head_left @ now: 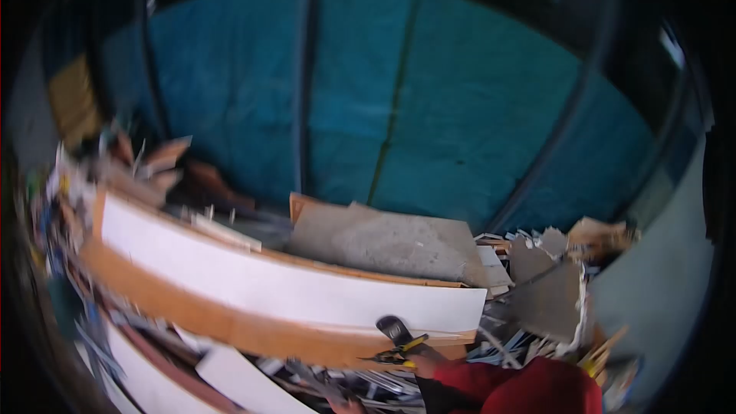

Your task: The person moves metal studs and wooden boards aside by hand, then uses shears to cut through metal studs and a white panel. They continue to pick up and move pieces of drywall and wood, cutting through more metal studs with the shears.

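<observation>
My right hand [424, 360], at the end of a red sleeve [464, 379], is closed around a yellow-and-black tool [406, 349] in front of the long board's lower right part. A dark rounded piece [392, 329] shows just above the tool. My left hand [349, 407] is partly visible at the bottom edge, closed at the end of a blurred grey object that I cannot make out. The long board [291, 287], white with an orange-brown lower face, lies tilted across the scrap.
Behind the long board lies a grey panel [383, 241]. Broken panels [548, 299] and thin strips are piled at the right, with mixed scrap [138, 169] at the left. White boards [249, 383] lie low in front. A blue-green sheet [460, 107] and dark posts [304, 77] stand behind.
</observation>
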`<action>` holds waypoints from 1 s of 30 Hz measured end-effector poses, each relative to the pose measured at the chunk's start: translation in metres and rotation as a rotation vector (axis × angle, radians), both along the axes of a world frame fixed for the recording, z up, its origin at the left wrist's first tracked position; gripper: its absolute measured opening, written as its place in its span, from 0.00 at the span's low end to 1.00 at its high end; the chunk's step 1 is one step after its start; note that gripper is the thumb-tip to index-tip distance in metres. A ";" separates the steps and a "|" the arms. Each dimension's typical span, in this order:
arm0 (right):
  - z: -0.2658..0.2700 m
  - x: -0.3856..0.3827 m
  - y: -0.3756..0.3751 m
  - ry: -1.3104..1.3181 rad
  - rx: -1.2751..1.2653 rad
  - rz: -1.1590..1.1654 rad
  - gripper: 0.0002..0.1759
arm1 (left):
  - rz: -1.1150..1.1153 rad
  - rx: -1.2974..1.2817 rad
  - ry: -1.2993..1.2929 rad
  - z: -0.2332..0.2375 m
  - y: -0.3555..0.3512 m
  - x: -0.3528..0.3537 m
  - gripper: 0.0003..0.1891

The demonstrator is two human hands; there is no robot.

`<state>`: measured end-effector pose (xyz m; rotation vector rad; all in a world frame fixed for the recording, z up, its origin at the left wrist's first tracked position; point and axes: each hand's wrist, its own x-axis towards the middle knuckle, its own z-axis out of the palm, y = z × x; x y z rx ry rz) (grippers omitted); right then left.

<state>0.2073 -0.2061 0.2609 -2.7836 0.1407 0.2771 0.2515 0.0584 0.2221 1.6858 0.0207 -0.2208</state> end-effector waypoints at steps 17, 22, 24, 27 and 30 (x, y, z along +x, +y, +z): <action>0.077 -0.226 0.010 0.260 0.332 -0.805 0.33 | -0.071 -0.006 0.016 0.147 -0.033 0.029 0.27; 0.077 -0.255 0.013 0.264 0.367 -0.894 0.32 | 0.010 -0.067 0.059 0.152 -0.030 0.020 0.29; 0.074 -0.266 0.018 0.264 0.378 -0.912 0.32 | 0.053 -0.099 0.079 0.150 -0.026 0.016 0.30; 0.067 -0.285 0.035 0.281 0.411 -0.938 0.31 | 0.116 -0.153 0.109 0.145 -0.020 0.008 0.31; 0.061 -0.292 0.045 0.296 0.425 -0.960 0.31 | 0.195 -0.214 0.131 0.137 -0.011 0.001 0.32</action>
